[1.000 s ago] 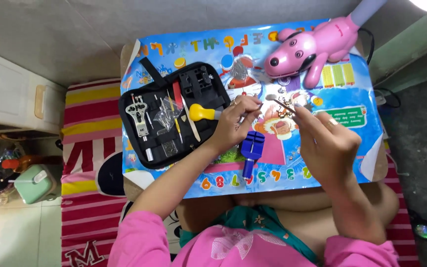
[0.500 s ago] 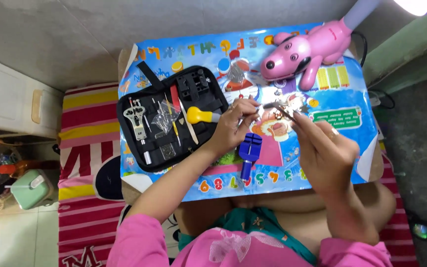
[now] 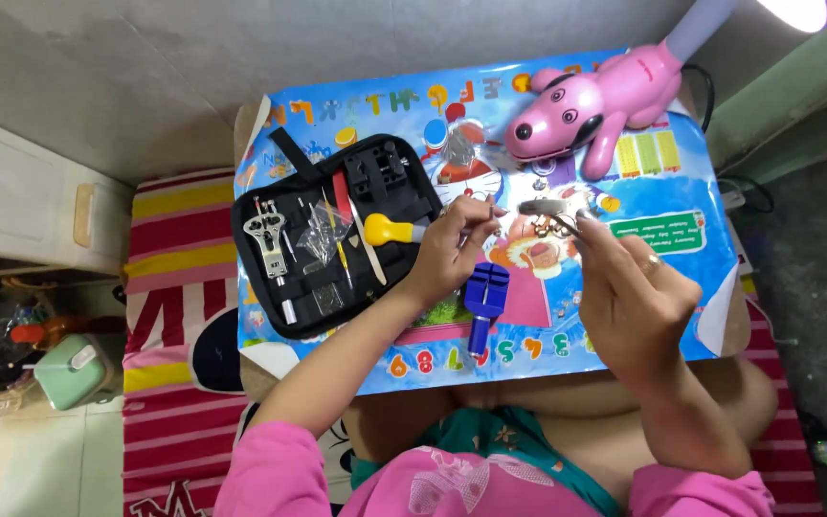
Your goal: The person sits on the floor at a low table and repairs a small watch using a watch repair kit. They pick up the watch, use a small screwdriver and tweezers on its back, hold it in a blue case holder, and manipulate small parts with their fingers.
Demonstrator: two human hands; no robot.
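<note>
Tool case (image 3: 337, 244) lies open at left, tools mostly in place. My left hand (image 3: 452, 251) pinches one end of a small metal watch piece (image 3: 543, 207); my right hand (image 3: 629, 292) grips, apparently, a thin tool against it. Blue press (image 3: 485, 297) stands unused; work unfinished.

Over the colourful poster-covered table (image 3: 643, 191), the left hand (image 3: 447, 254) and right hand (image 3: 629, 297) pinch a small silver metal watch (image 3: 543, 207) beside an open black zip tool case (image 3: 332, 235).
</note>
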